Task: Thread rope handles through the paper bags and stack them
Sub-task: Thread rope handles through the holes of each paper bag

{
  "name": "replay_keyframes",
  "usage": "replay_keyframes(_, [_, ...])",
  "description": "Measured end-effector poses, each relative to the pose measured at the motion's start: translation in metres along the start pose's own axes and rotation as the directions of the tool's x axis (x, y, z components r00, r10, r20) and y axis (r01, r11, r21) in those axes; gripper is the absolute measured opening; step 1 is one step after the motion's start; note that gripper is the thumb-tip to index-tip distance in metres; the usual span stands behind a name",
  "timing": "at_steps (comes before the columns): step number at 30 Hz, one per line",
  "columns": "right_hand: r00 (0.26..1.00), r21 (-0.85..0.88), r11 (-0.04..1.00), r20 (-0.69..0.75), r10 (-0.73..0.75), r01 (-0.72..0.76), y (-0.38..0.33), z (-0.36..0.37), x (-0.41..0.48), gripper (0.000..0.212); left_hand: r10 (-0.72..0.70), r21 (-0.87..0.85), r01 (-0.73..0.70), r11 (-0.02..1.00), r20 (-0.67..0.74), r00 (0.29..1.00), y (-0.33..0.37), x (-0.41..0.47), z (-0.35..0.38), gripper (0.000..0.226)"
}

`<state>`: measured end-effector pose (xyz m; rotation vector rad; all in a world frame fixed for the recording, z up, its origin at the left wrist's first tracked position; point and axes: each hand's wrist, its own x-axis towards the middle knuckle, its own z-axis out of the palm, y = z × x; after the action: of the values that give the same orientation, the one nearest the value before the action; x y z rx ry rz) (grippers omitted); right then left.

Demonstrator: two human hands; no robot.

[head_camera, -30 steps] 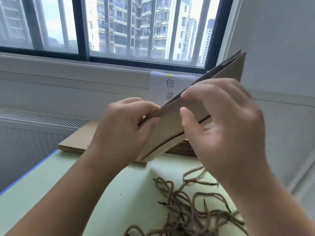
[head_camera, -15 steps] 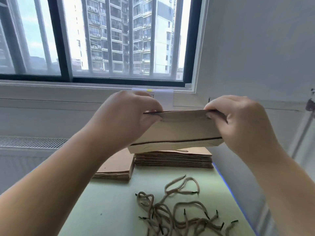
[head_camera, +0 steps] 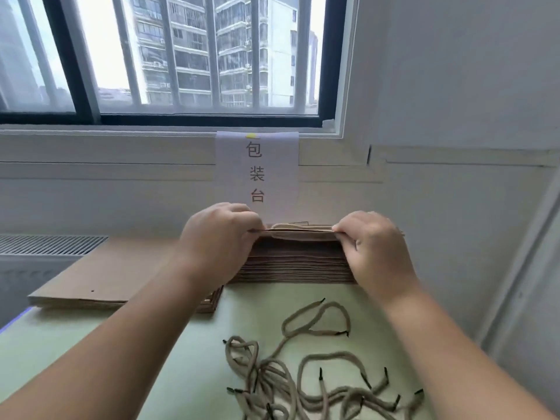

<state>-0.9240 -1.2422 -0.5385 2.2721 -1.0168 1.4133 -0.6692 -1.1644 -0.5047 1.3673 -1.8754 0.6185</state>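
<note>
Far left of frame: low pile of flat unthreaded bags [head_camera: 100, 277] on the table [head_camera: 169, 374], radiator grille [head_camera: 45, 245] behind.

Centre left: left hand [head_camera: 221, 241] pinching the left end of a threaded paper bag [head_camera: 303, 231], fingers curled onto its edge. Held flat and nearly edge-on, right on top of the tall stack [head_camera: 291, 265] at frame centre, with rope handle [head_camera: 303, 237] lying along it.

Centre right: right hand [head_camera: 374, 247] pinching the other end the same way.

Judged as the stacking step. Lower level, square the edges to the stack below, tuck the handle flat so nothing bulges, then let go of both ends together.

Behind: paper sign [head_camera: 257, 174] taped under the window [head_camera: 188, 56], not touching.

Lower right: tangle of loose rope handles [head_camera: 303, 377] on the table, well clear of the stack. Nothing blocking the drop. Watch for handle loops catching between layers and for the tall stack leaning.
</note>
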Motion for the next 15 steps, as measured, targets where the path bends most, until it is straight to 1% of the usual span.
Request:
replay_keyframes(4, [0.99, 0.012, 0.998, 0.127, 0.056, -0.058, 0.008, 0.029, -0.008, 0.01, -0.121, -0.037, 0.123, 0.992, 0.051, 0.991, -0.014, -0.019, 0.034, 0.019])
replay_keyframes(7, [0.986, -0.014, 0.997, 0.15, 0.077, -0.076, 0.012, 0.041, -0.002, 0.016, -0.183, -0.057, 0.187, 0.981, 0.066, 0.981, -0.02, -0.021, 0.049, 0.021])
replay_keyframes(11, [0.978, 0.007, 0.993, 0.172, 0.115, -0.118, 0.014, 0.055, 0.002, 0.018, -0.294, -0.061, 0.298, 0.953, 0.069, 0.953, -0.028, -0.018, 0.065, 0.021])
replay_keyframes(13, [0.969, 0.011, 0.991, 0.21, 0.13, -0.135, 0.013, 0.06, -0.002, 0.019, -0.33, -0.059, 0.334, 0.941, 0.074, 0.941, -0.03, -0.021, 0.07, 0.021])
replay_keyframes(15, [0.955, 0.013, 0.99, 0.267, 0.134, -0.142, 0.014, 0.061, -0.003, 0.021, -0.336, -0.047, 0.34, 0.939, 0.088, 0.938, -0.031, -0.026, 0.074, 0.022])
